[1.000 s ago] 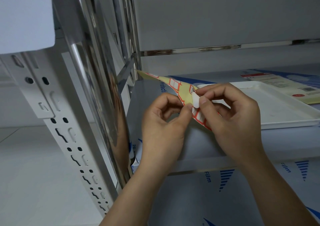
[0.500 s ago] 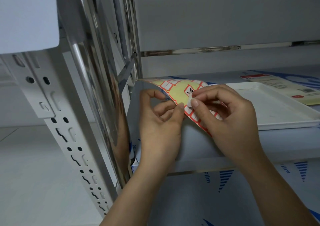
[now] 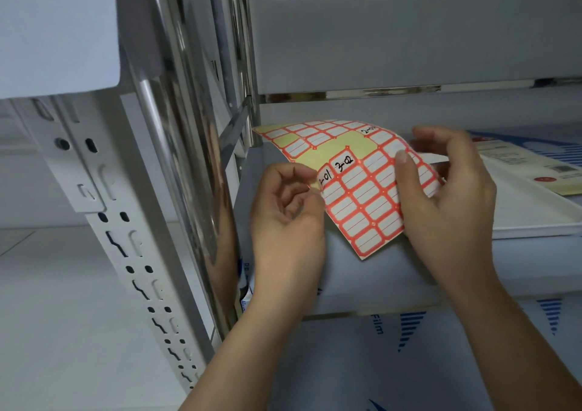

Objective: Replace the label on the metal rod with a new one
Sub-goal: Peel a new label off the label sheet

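Grey metal shelf (image 3: 362, 278) holds a white plastic tray (image 3: 532, 218) at right. Red-bordered label sheet on yellow backing (image 3: 362, 190) is held above the shelf: left hand (image 3: 288, 212) pinches its left edge, right hand (image 3: 447, 196) grips its right side. Shiny metal rod (image 3: 189, 146) stands just left.

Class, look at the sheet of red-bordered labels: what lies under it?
Under the label sheet the grey shelf shows. The right hand reaches beneath its right edge; those fingers are covered. The white tray lies beside.
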The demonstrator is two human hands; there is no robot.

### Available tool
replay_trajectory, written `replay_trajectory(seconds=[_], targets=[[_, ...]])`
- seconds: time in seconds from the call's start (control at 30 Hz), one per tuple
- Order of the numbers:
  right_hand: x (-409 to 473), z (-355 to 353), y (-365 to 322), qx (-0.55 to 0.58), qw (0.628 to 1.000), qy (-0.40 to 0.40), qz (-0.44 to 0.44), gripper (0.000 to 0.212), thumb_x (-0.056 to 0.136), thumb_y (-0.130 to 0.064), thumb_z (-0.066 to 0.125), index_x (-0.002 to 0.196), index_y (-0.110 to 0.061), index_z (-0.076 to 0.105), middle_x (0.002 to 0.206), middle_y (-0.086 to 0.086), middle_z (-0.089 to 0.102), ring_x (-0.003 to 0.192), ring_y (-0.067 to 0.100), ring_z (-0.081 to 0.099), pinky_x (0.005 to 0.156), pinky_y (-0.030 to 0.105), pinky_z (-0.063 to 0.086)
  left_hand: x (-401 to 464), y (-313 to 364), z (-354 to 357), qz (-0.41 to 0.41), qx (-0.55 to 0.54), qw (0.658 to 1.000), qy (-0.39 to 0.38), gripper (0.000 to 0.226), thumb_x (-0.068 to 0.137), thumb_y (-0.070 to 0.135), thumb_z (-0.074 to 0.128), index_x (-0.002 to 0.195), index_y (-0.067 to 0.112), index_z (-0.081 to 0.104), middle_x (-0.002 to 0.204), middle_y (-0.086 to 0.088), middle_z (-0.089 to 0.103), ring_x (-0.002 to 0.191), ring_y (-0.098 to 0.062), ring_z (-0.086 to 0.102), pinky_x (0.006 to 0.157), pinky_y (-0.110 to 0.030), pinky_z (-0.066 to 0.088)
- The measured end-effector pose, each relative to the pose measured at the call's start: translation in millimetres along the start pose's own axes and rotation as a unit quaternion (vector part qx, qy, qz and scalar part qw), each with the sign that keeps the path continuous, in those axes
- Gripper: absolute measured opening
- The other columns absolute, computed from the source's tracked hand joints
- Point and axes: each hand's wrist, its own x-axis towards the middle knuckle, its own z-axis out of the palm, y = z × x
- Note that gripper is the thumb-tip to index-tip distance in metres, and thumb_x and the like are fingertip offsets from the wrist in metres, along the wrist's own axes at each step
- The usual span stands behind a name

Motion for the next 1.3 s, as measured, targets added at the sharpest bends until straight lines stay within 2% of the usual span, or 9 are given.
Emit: replay_trajectory(seconds=[0.07,0.13,0.27,0.5,0.73,0.9,1.03,1.23,1.3], targets=[[-0.1,-1.7,0.6,0.008,1.000,0.010,-0.001,0.037,0.093,-0.032,0.061,0.126,-0.019,0.051,0.122,-0.007,0.060,0.099,0.000,0.056,0.074,0.005,0.039,-0.2,1.0,0.2,-0.020,-0.016,1.000,-0.009,0.012,0.089,0.004,0.058,0.084,0.015,0.059,0.099,-0.015,0.072,0.097,-0.031,0.069,0.088,-0.049,0.054],[-0.8,-2.9,0.7,0.026,1.000,0.015,-0.003,0.034,0.092,-0.028,0.063,0.124,-0.019,0.052,0.121,-0.007,0.060,0.102,0.004,0.058,0.077,0.010,0.044,-0.4,2.5,0.5,-0.032,-0.026,0.999,-0.018,0.003,0.083,0.017,0.059,0.081,0.015,0.059,0.095,-0.008,0.074,0.094,-0.024,0.072,0.082,-0.041,0.055],[-1.6,-5.6,0.5,0.044,0.999,0.020,-0.009,0.030,0.092,-0.028,0.064,0.119,-0.022,0.053,0.120,-0.011,0.059,0.099,-0.003,0.058,0.076,0.006,0.045,-1.6,2.7,1.0,-0.053,0.000,0.999,-0.011,0.013,0.091,0.020,0.066,0.088,0.013,0.055,0.086,0.000,0.075,0.080,-0.009,0.074,0.066,-0.022,0.058],[-2.8,-7.0,-1.1,0.059,0.998,0.027,-0.015,0.025,0.092,-0.027,0.063,0.114,-0.027,0.051,0.119,-0.008,0.061,0.103,0.007,0.061,0.081,0.021,0.052,-0.8,2.8,1.6,-0.068,0.022,0.997,-0.009,0.011,0.091,0.009,0.065,0.087,0.019,0.063,0.081,0.014,0.071,0.076,0.000,0.073,0.061,-0.017,0.058],[-3.7,-6.7,-1.8,0.052,0.998,0.026,-0.015,0.025,0.092,-0.029,0.063,0.113,-0.029,0.050,0.119,-0.007,0.061,0.104,0.009,0.062,0.081,0.022,0.052,-1.0,1.5,2.4,-0.072,0.032,0.997,-0.005,0.011,0.093,0.010,0.063,0.085,0.019,0.062,0.083,0.007,0.072,0.074,-0.001,0.072,0.061,-0.015,0.057],[-3.3,-5.8,-0.9,0.043,0.999,0.022,-0.015,0.024,0.092,-0.028,0.064,0.113,-0.026,0.052,0.120,-0.004,0.062,0.102,0.008,0.061,0.079,0.018,0.050,-0.5,0.6,2.0,-0.083,0.038,0.996,-0.016,0.013,0.095,0.013,0.060,0.085,0.021,0.059,0.068,0.019,0.071,0.069,0.004,0.070,0.057,-0.011,0.054],[-3.0,-5.7,-0.2,0.038,0.999,0.019,-0.016,0.025,0.092,-0.027,0.064,0.114,-0.023,0.053,0.120,-0.002,0.062,0.100,0.007,0.061,0.077,0.016,0.049,-0.5,1.3,1.6,-0.080,0.038,0.996,-0.029,0.012,0.097,0.013,0.056,0.087,0.020,0.057,0.066,0.024,0.070,0.066,0.006,0.069,0.053,-0.009,0.051],[-3.0,-5.6,-1.7,0.032,0.999,0.018,-0.008,0.024,0.092,-0.027,0.064,0.111,-0.028,0.050,0.119,-0.004,0.061,0.098,0.004,0.060,0.075,0.014,0.048,0.2,-0.5,1.7,-0.068,0.028,0.997,-0.024,0.013,0.098,0.014,0.055,0.087,0.021,0.055,0.069,0.021,0.071,0.068,0.005,0.070,0.056,-0.010,0.052],[-2.9,-5.5,-1.6,0.030,0.999,0.019,-0.009,0.024,0.092,-0.026,0.064,0.111,-0.028,0.051,0.120,-0.004,0.061,0.100,0.007,0.060,0.078,0.017,0.049,0.9,-2.4,0.9,-0.062,0.034,0.997,-0.009,0.015,0.099,0.014,0.054,0.086,0.022,0.054,0.072,0.021,0.071,0.071,0.003,0.070,0.064,-0.016,0.057]])
